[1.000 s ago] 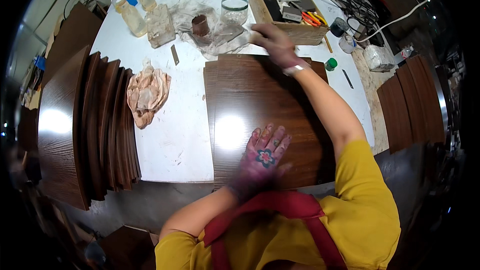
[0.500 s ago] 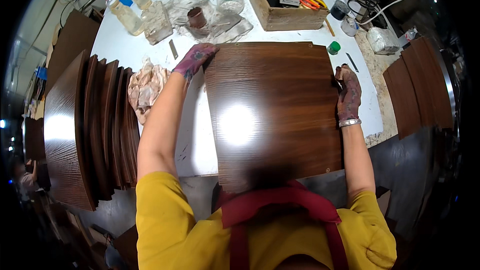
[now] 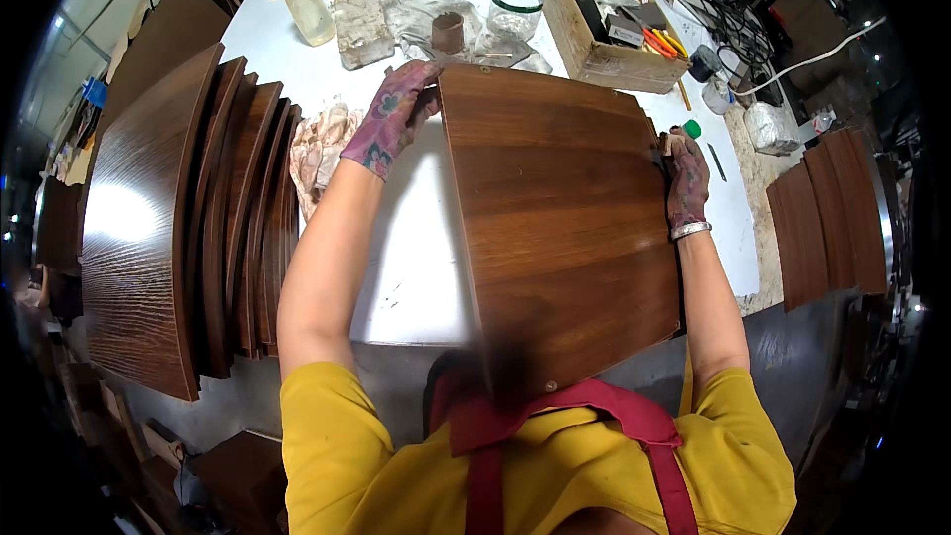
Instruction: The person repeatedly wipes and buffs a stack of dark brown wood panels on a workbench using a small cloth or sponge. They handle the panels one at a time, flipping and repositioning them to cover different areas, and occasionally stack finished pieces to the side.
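A dark brown wood-grain panel (image 3: 565, 228) is tilted over the white table, its left edge raised. My left hand (image 3: 391, 119), in a purple flowered glove, is closed on the panel's far left corner. My right hand (image 3: 688, 183), in a similar glove, is closed close against the panel's right edge. A small piece of something shows at its fingertips, too small to name, and the panel hides part of the fingers. Just beyond that hand is a green cap (image 3: 691, 129). A crumpled stained cloth (image 3: 322, 149) lies left of my left wrist.
Several brown panels (image 3: 139, 228) stand in a row at the left; more panels (image 3: 827, 218) are at the right. Along the back are bottles (image 3: 307, 5), a stained block (image 3: 363, 28), a brown cup (image 3: 448, 33), a glass jar (image 3: 515, 12) and a wooden box (image 3: 614, 64) of tools.
The panel's left edge has come up and shifted right with my left hand, tilting the panel. My right hand stays by its right edge. The whole view has shifted slightly.
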A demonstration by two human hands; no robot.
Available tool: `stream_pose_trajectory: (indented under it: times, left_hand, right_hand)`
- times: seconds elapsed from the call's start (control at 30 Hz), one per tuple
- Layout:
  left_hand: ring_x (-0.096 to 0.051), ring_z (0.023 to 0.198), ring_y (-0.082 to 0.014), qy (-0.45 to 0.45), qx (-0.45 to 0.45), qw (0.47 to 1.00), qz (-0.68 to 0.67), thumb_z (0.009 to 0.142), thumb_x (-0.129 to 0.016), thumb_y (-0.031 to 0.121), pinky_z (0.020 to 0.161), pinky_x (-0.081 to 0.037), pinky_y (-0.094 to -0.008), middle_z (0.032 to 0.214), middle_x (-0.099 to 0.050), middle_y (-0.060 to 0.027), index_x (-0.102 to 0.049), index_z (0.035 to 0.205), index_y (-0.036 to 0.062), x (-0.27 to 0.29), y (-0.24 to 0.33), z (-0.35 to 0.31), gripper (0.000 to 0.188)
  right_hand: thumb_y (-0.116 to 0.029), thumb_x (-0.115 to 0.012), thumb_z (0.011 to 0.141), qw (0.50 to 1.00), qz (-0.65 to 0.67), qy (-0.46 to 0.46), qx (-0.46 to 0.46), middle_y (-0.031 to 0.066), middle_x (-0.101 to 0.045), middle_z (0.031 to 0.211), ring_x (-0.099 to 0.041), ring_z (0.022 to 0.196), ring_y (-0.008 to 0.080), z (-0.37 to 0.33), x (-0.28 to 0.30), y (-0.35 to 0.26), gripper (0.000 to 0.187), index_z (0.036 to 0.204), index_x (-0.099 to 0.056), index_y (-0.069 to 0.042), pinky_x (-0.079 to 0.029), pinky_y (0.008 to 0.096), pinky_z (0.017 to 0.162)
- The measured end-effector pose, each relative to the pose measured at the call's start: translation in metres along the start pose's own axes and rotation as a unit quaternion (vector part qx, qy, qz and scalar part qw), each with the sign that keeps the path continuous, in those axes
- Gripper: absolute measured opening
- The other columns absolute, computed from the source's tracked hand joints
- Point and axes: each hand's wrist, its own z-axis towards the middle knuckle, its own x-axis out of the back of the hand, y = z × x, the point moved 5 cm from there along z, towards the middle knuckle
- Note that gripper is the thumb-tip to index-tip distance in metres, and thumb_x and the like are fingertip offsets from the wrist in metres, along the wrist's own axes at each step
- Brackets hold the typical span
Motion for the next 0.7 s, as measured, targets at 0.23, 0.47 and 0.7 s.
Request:
stream_pose_trajectory:
  times: [0.23, 0.47, 0.7]
  left_hand:
    - [-0.056, 0.068, -0.0137, -0.009, -0.053, 0.998, 0.024, 0.095, -0.059, 0.03, 0.057, -0.046, -0.0269, 0.083, -0.059, -0.0056, -0.057, 0.101, 0.0091, 0.011, -0.001, 0.005, 0.022]
    - [-0.06, 0.076, -0.0203, -0.016, 0.11, 0.987, -0.112, 0.095, -0.06, 0.042, 0.067, -0.052, -0.0332, 0.093, -0.061, -0.0097, -0.055, 0.115, 0.011, -0.02, 0.001, -0.014, 0.038]
    - [-0.062, 0.102, -0.0252, -0.03, 0.005, 0.999, -0.043, 0.085, -0.066, 0.016, 0.084, -0.056, -0.0394, 0.116, -0.061, -0.0136, -0.048, 0.129, 0.0017, -0.082, 0.022, -0.031, 0.05]
  right_hand:
    - [-0.021, -0.055, 0.087, 1.0, 0.016, -0.025, 0.007, 0.007, -0.059, 0.111, -0.055, 0.103, 0.0162, 0.0, -0.002, 0.003, 0.041, 0.119, -0.057, 0.005, -0.041, 0.0272, 0.096]
    - [-0.018, -0.056, 0.089, 0.998, 0.054, -0.006, 0.013, 0.0082, -0.06, 0.111, -0.058, 0.103, 0.0179, -0.003, 0.0, -0.001, 0.038, 0.119, -0.058, 0.005, -0.044, 0.0289, 0.094]
    - [-0.018, -0.06, 0.092, 0.948, 0.241, 0.161, -0.129, 0.0074, -0.063, 0.113, -0.058, 0.099, 0.0245, 0.021, 0.055, 0.009, 0.026, 0.115, -0.062, -0.007, -0.049, 0.0419, 0.091]
